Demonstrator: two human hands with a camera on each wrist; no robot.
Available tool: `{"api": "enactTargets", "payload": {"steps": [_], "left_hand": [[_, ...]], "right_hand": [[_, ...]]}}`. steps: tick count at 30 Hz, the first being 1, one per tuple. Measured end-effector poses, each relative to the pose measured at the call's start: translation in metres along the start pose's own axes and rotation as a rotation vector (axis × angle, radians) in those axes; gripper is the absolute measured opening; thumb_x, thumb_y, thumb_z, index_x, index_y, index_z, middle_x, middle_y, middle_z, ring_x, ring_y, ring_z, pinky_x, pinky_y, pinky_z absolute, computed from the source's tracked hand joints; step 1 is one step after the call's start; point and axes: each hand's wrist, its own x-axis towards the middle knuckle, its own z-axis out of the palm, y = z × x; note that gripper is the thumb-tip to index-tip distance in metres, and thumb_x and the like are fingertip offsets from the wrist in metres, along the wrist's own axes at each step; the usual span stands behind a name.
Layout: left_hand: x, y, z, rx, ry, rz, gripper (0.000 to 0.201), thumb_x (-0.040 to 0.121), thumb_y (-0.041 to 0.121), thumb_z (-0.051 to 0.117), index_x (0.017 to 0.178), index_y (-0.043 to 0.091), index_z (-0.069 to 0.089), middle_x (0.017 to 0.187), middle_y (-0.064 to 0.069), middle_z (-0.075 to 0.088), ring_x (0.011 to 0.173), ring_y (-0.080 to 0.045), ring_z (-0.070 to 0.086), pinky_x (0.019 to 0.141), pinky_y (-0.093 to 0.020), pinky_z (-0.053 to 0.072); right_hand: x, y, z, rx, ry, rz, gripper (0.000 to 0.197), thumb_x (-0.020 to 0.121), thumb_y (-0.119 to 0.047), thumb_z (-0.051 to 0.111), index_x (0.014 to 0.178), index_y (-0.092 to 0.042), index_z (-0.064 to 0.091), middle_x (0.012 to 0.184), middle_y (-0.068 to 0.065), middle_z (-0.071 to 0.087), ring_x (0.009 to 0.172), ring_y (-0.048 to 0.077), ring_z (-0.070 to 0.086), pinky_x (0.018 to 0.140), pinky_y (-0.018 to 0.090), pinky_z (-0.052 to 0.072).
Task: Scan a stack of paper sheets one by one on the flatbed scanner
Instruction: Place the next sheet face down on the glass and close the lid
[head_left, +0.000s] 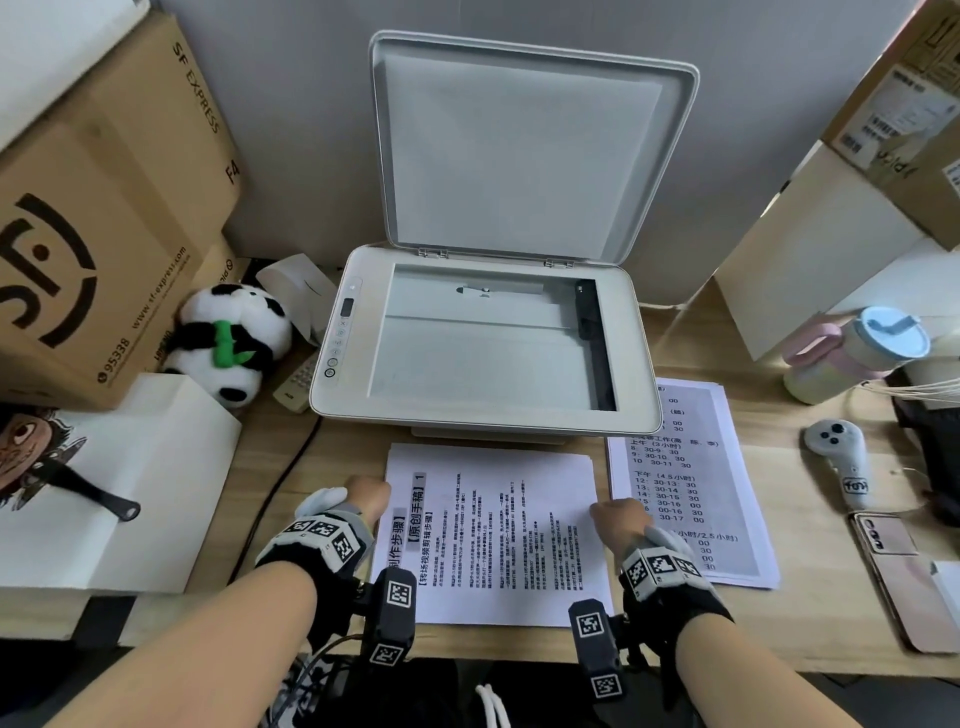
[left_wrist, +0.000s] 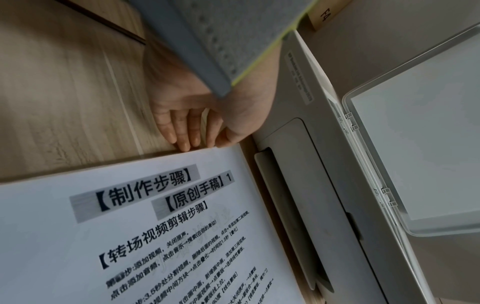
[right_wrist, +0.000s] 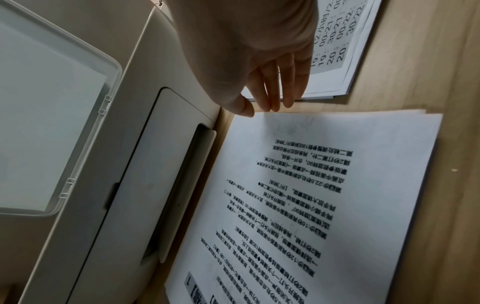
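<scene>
Stack of printed sheets (head_left: 498, 535) lies on the desk just in front of the open flatbed scanner (head_left: 483, 343), glass bare, lid up; top page is dense black print, edges slightly fanned. Left hand (left_wrist: 192, 123) and right hand (right_wrist: 270, 82) sit at opposite side edges, fingers nearly straight, tips touching paper, nothing gripped yet. Peel only the top sheet: thumb on top, slide to break it free, check nothing clings underneath.

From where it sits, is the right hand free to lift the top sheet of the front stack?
Probably yes. The right hand is at the right edge of the front stack, fingertips at the paper's edge, nothing covering it.
</scene>
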Motion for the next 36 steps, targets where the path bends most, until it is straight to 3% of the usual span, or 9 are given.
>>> {"api": "enactTargets", "payload": {"steps": [5,10,16,19,22,25,27,32,36], "left_hand": [[-0.003,0.001,-0.001,-0.011,0.046,-0.010,0.036,0.086,-0.003,0.045,0.052,0.008,0.038,0.061,-0.011,0.042,0.075,-0.025,0.039,0.068,-0.030,0.030],[-0.015,0.004,-0.003,-0.040,0.096,0.034,0.020,0.084,-0.003,0.059,0.104,-0.004,0.063,0.092,-0.014,0.059,0.085,-0.026,0.054,0.076,-0.028,0.043],[-0.021,0.005,-0.008,-0.045,0.112,0.060,0.031,0.075,0.002,0.073,0.104,0.008,0.062,0.108,-0.014,0.066,0.099,-0.030,0.062,0.090,-0.035,0.051],[-0.023,0.004,-0.008,-0.044,0.126,0.083,0.027,0.072,0.005,0.077,0.093,0.010,0.060,0.103,-0.014,0.065,0.097,-0.029,0.062,0.089,-0.035,0.049],[-0.026,0.005,-0.008,-0.055,0.133,0.095,0.026,0.072,0.008,0.079,0.084,0.011,0.056,0.094,-0.012,0.062,0.086,-0.024,0.055,0.079,-0.030,0.045],[-0.026,0.002,-0.008,-0.036,0.120,0.102,0.033,0.072,0.015,0.080,0.093,0.009,0.055,0.094,-0.010,0.059,0.088,-0.025,0.055,0.079,-0.029,0.044],[-0.024,0.000,-0.008,-0.031,0.118,0.109,0.036,0.072,0.019,0.080,0.096,0.010,0.055,0.094,-0.009,0.059,0.091,-0.026,0.057,0.080,-0.029,0.044],[-0.020,-0.004,-0.008,-0.111,0.144,0.121,0.014,0.078,0.007,0.073,0.081,0.008,0.059,0.077,-0.007,0.060,0.081,-0.023,0.053,0.076,-0.031,0.044],[-0.021,-0.002,-0.013,-0.141,0.142,0.120,0.030,0.080,-0.003,0.068,0.108,-0.003,0.060,0.110,-0.022,0.064,0.091,-0.029,0.059,0.081,-0.031,0.043]], "right_hand": [[0.001,0.003,-0.005,-0.071,-0.056,-0.074,0.026,0.088,-0.018,0.051,0.065,-0.007,0.059,0.058,0.007,0.051,0.056,0.020,0.043,0.056,0.024,0.031],[0.001,0.001,-0.003,-0.077,-0.038,-0.066,0.035,0.087,-0.020,0.050,0.055,-0.008,0.041,0.054,0.005,0.044,0.050,0.018,0.037,0.049,0.025,0.025],[-0.001,0.002,-0.005,-0.006,-0.037,-0.041,0.033,0.088,-0.016,0.048,0.057,-0.009,0.043,0.056,0.006,0.046,0.051,0.017,0.038,0.051,0.024,0.026],[-0.001,0.006,-0.007,0.040,-0.062,-0.088,0.018,0.089,-0.017,0.051,0.086,-0.009,0.067,0.088,0.013,0.065,0.071,0.023,0.054,0.064,0.024,0.041],[0.000,0.013,-0.005,0.183,0.011,-0.091,0.035,0.087,-0.017,0.059,0.120,-0.007,0.059,0.112,0.015,0.065,0.086,0.026,0.058,0.078,0.029,0.047],[0.002,0.018,-0.006,0.309,0.015,-0.110,0.044,0.083,-0.018,0.068,0.124,-0.008,0.056,0.110,0.016,0.065,0.087,0.029,0.060,0.079,0.032,0.049],[0.002,0.021,-0.007,0.315,-0.032,-0.168,0.028,0.085,-0.016,0.066,0.112,-0.007,0.064,0.098,0.014,0.066,0.090,0.029,0.059,0.074,0.029,0.043],[0.004,0.030,-0.010,0.323,-0.004,-0.192,0.026,0.092,-0.011,0.053,0.114,-0.003,0.065,0.086,0.008,0.064,0.072,0.020,0.053,0.065,0.023,0.039],[0.006,0.035,-0.016,0.461,0.098,-0.122,0.026,0.094,-0.004,0.043,0.108,0.005,0.063,0.065,0.010,0.051,0.052,0.015,0.037,0.047,0.023,0.027]]}}
